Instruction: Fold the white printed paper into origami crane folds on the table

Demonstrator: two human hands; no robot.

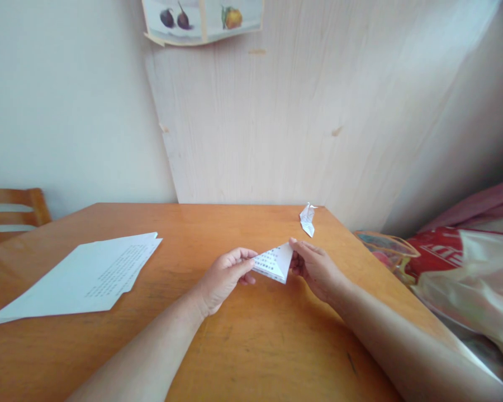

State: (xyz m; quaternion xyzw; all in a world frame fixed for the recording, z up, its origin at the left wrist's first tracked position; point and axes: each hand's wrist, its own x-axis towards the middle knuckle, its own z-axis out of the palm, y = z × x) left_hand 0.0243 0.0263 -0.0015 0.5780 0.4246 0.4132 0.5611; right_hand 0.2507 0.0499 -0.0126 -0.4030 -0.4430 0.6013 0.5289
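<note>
A small folded piece of printed white paper (273,263), triangular in shape, is held just above the wooden table (243,346) between both hands. My left hand (225,277) pinches its left corner with thumb and curled fingers. My right hand (315,267) grips its right edge, thumb on top. A finished folded paper figure (307,219) lies near the table's far right corner, apart from both hands.
A loose stack of printed white sheets (84,276) lies on the left of the table. A wooden chair back (12,209) stands at far left. A pale wood panel (276,111) leans behind the table. Plastic bags (456,279) sit beside the right edge.
</note>
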